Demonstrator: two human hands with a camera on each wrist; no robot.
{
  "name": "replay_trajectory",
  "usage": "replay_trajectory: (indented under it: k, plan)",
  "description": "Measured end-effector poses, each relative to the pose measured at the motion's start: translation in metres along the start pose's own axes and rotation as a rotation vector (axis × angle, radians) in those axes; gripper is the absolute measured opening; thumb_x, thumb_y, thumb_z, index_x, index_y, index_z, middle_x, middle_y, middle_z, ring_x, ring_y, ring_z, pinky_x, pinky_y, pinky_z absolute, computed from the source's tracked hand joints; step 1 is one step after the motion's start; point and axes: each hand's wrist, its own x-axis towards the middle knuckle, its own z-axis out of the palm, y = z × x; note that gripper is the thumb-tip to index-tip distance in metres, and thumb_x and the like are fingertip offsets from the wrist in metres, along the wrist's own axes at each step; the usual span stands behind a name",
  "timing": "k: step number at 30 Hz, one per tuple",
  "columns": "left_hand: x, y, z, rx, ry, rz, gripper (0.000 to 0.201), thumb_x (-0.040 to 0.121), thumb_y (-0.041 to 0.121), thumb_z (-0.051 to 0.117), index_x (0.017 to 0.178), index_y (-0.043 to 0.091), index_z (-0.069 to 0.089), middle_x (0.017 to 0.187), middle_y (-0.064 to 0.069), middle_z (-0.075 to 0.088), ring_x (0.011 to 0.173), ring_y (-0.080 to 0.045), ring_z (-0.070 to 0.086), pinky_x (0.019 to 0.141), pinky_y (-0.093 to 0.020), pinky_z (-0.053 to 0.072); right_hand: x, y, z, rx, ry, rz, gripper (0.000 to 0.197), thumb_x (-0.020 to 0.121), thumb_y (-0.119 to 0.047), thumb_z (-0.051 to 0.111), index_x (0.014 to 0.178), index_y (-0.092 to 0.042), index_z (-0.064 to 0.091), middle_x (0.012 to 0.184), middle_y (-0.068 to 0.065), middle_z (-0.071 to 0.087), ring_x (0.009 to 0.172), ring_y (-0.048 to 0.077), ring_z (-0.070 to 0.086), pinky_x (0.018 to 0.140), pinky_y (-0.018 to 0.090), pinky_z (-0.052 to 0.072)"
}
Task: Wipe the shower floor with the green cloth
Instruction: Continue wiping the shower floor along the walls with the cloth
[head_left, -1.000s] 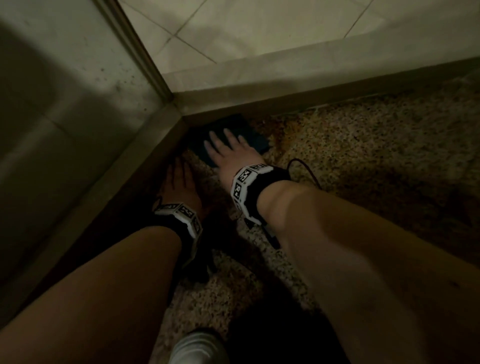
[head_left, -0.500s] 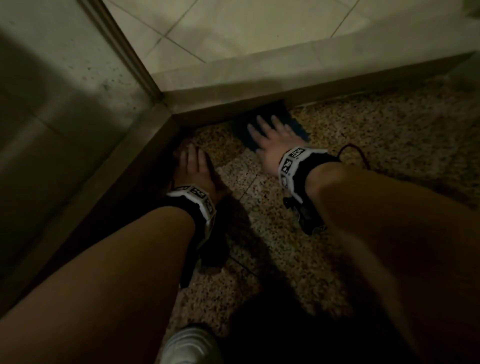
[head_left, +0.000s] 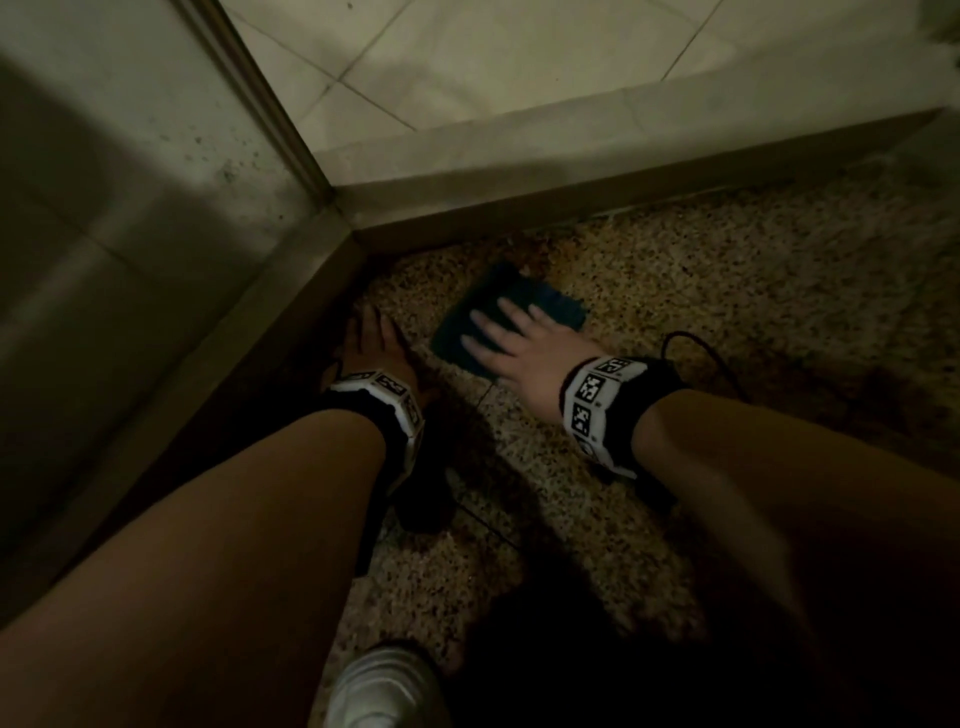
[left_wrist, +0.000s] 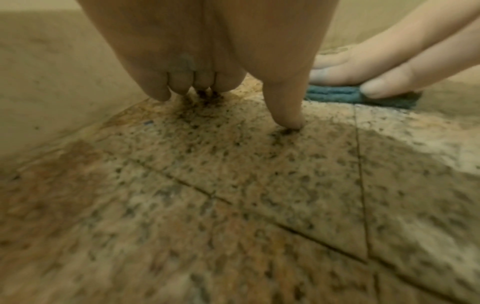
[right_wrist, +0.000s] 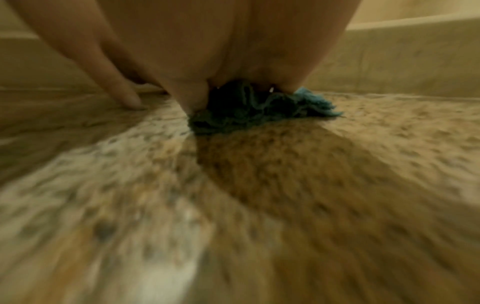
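Kneeling low, I look down on the speckled shower floor (head_left: 675, 291), granite-like tiles with dark grout lines and rusty brown staining toward the corner. Along its far side runs a raised stone curb (head_left: 597, 156), meeting a second curb at my left where a glass panel (head_left: 130, 171) stands on it, spotted with dark specks; pale tiles lie beyond. Both my forearms reach forward, each wearing a black wrist band with white marker squares. My right hand (head_left: 519, 343) lies flat with fingers spread and straight, palm pressing on the green cloth (head_left: 524, 299); it grips nothing. That cloth sits folded flat on the floor near the corner, just short of the far curb, and from the right wrist view its frayed edge bunches under my palm (right_wrist: 259, 105). My left hand (head_left: 371, 345) rests just beside the cloth, apart from it, close to the left curb, its straight fingertips (left_wrist: 288, 115) braced on bare tile and holding nothing. A white shoe toe (head_left: 379, 686) shows at the bottom edge.
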Motion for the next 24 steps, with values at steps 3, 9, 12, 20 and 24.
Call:
replay_trajectory:
  k: [3,9,12,20,24]
  plan:
    - [-0.005,0.004,-0.001,0.019,0.004,0.019,0.100,0.090,0.064,0.037,0.147,0.003,-0.019,0.153,-0.015,-0.025,0.144,-0.032,-0.013,0.118,-0.042,0.006,-0.002,0.006,0.002,0.013,0.009,-0.021,0.056,0.104,-0.031,0.018,0.149,-0.028,-0.015,0.156,-0.002,-0.023,0.144,0.026,-0.019,0.116,0.039,-0.007]
    - [-0.014,0.022,-0.006,-0.029,0.001,0.106,0.097,0.091,0.057,0.044,0.148,0.009,-0.018,0.153,-0.009,-0.028,0.144,-0.029,-0.015,0.118,-0.040,0.006,-0.001,0.025,-0.001,0.147,0.067,0.104,0.056,0.104,-0.032,0.021,0.151,-0.028,-0.010,0.157,-0.002,-0.021,0.145,0.023,-0.017,0.116,0.038,-0.005]
    - [-0.019,0.034,-0.009,-0.027,0.008,0.125,0.096,0.091,0.057,0.044,0.148,0.009,-0.017,0.154,-0.009,-0.027,0.144,-0.027,-0.016,0.118,-0.037,0.004,0.002,0.041,-0.006,0.228,0.071,0.219,0.058,0.104,-0.034,0.023,0.150,-0.028,-0.011,0.157,-0.002,-0.022,0.145,0.023,-0.017,0.116,0.037,-0.005]
    - [-0.022,0.046,-0.014,-0.015,-0.024,0.110,0.098,0.091,0.058,0.046,0.148,0.011,-0.019,0.153,-0.008,-0.028,0.144,-0.026,-0.016,0.117,-0.035,0.003,-0.001,0.043,-0.001,0.175,0.050,0.248,0.058,0.103,-0.042,0.015,0.150,-0.025,-0.016,0.156,0.000,-0.025,0.144,0.027,-0.019,0.116,0.040,-0.006]
    - [-0.014,0.042,-0.020,-0.045,-0.045,0.078,0.103,0.088,0.057,0.052,0.148,0.013,-0.019,0.153,-0.007,-0.029,0.144,-0.026,-0.016,0.117,-0.038,0.004,-0.024,0.033,0.019,0.032,-0.001,0.118,0.058,0.102,-0.042,0.011,0.148,-0.025,-0.021,0.155,0.001,-0.027,0.143,0.028,-0.021,0.116,0.041,-0.007]
